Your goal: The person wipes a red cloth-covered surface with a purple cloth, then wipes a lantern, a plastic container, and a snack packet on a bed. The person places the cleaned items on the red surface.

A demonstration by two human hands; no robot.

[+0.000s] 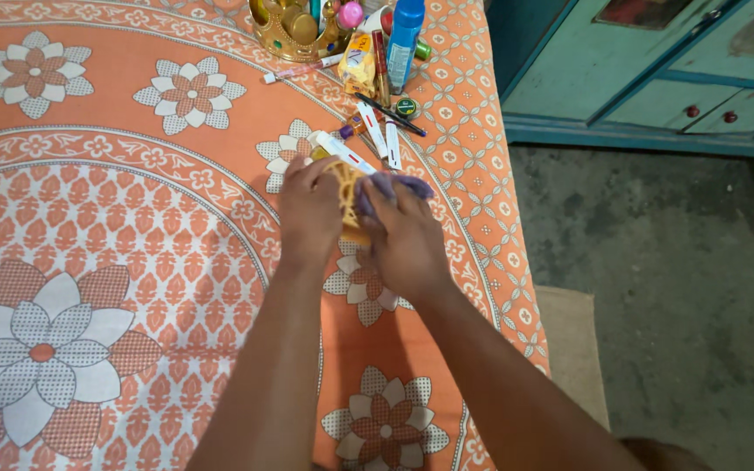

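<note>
My left hand [309, 209] grips a small golden filigree object [343, 187] above the orange floral bedspread [133, 218]. My right hand [407, 240] presses a crumpled purple cloth [390, 186] against the golden object's right side. Both hands meet over the bed's right half, near its edge. Most of the golden object is hidden between my fingers.
Cosmetics lie at the far end of the bed: white tubes [373, 131], a black pencil [392, 114], a blue bottle [404, 35], a small yellow pack [359, 63] and a golden crown-shaped holder [294, 30]. A teal cabinet [647, 70] and grey floor [682, 288] are to the right.
</note>
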